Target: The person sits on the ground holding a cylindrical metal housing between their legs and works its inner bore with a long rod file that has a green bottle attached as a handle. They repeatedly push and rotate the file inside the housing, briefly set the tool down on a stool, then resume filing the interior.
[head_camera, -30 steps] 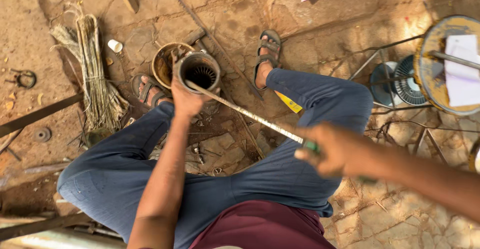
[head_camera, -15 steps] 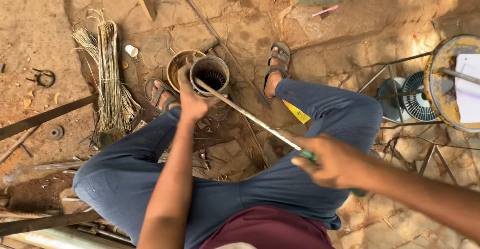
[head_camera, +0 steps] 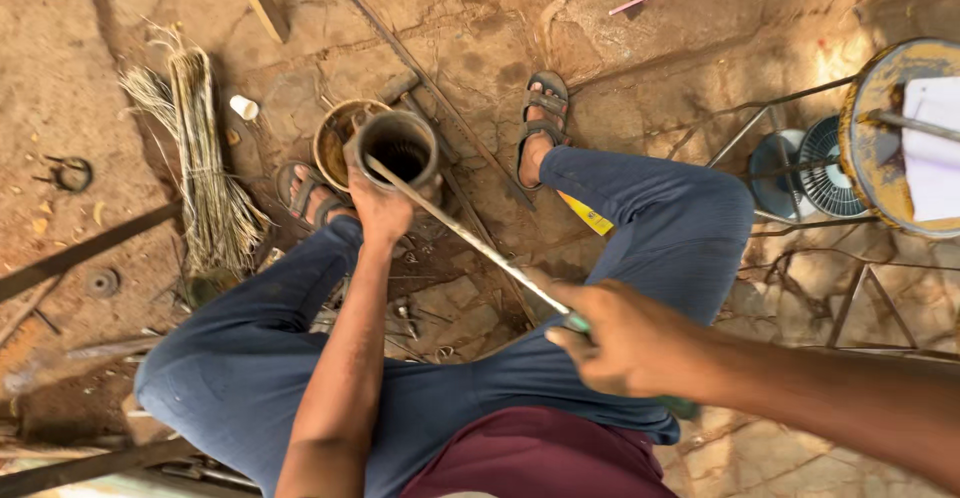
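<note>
a seated person works a long metal file [head_camera: 470, 243] across the rim of a short dark metal pipe [head_camera: 398, 148], which stands on the dirt floor between the two sandalled feet and just beside a rusty round tin [head_camera: 335, 138]. the left hand [head_camera: 380, 210] has its fingers wrapped tight around the near side of the pipe, steadying it upright. the right hand [head_camera: 625, 343] has its fingers closed around the file's green handle, the far tip resting on the pipe's near edge. the step in hand appears to be filing the pipe mouth; the next stroke would seem to call for a firm hold on the pipe and a level push along the blade, so the tip does not skip off the rim.

counted: one pipe, one tin, one file, two sandals, one bundle of dry straw [head_camera: 200, 168] to the left, one small fan [head_camera: 815, 163] by a round yellow-rimmed stool [head_camera: 875, 148] to the right, and one yellow object [head_camera: 585, 216], partly hidden under the right knee.
</note>
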